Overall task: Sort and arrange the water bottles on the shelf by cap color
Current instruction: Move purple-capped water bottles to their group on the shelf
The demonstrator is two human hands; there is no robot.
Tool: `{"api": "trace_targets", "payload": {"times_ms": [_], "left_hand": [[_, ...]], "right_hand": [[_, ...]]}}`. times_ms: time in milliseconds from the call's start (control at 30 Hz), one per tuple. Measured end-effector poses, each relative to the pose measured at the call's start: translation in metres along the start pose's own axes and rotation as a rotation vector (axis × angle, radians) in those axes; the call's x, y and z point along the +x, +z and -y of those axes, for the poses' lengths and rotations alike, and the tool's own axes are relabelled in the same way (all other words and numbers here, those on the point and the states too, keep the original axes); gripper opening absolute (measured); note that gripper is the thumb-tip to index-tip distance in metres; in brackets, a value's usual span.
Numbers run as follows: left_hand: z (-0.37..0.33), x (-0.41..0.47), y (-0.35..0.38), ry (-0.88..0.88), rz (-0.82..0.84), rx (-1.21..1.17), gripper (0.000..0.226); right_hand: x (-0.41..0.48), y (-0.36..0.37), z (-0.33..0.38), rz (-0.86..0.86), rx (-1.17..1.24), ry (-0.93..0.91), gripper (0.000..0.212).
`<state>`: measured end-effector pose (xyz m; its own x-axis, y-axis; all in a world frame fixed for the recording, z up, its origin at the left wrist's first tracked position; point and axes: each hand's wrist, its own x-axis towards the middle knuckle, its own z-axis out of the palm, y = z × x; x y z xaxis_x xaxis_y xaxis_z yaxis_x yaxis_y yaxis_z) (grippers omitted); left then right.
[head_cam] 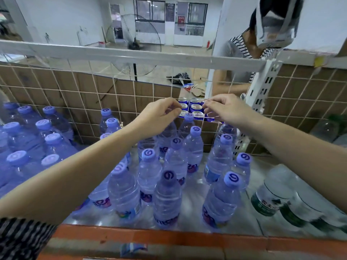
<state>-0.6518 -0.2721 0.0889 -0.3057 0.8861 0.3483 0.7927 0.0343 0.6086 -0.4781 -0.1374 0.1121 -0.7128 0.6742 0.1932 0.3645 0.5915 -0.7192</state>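
Observation:
Several clear water bottles with purple caps (167,196) stand loose in the middle of the metal shelf (195,196). More purple-capped bottles (20,147) are packed tightly at the left. Bottles with green labels (272,197) stand at the right, blurred. My left hand (161,114) and my right hand (225,108) reach over the loose bottles to the back of the shelf. Both have their fingertips pinched together above the rear bottle (188,119), apparently on a thin clear plastic wrap (214,117) that is hard to make out.
A wire grid backed with cardboard (120,94) closes the shelf's rear. Blue cans (195,107) show through a gap behind it. A person in a striped shirt (242,51) stands beyond the shelf. An orange edge strip (169,235) runs along the front.

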Motion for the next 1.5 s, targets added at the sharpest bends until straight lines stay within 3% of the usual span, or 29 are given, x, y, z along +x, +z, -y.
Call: {"api": "trace_targets", "payload": {"times_ms": [133, 400, 867, 1100, 1500], "left_hand": [[-0.029, 0.002, 0.016, 0.076, -0.007, -0.006, 0.02], [-0.098, 0.018, 0.071, 0.181, 0.042, -0.107, 0.018], [-0.305, 0.062, 0.261, 0.353, 0.145, -0.066, 0.023], [-0.365, 0.095, 0.329, 0.428, 0.365, -0.016, 0.025], [-0.445, 0.191, 0.433, 0.503, 0.379, -0.19, 0.025]], "right_hand": [[-0.025, -0.023, -0.004, -0.067, -0.047, -0.013, 0.033], [-0.073, -0.089, -0.04, -0.197, -0.078, -0.009, 0.028], [-0.186, -0.287, -0.197, -0.458, -0.172, 0.145, 0.022], [-0.221, -0.351, -0.263, -0.505, -0.181, 0.227, 0.02], [-0.227, -0.465, -0.351, -0.606, -0.291, 0.33, 0.02]]}}
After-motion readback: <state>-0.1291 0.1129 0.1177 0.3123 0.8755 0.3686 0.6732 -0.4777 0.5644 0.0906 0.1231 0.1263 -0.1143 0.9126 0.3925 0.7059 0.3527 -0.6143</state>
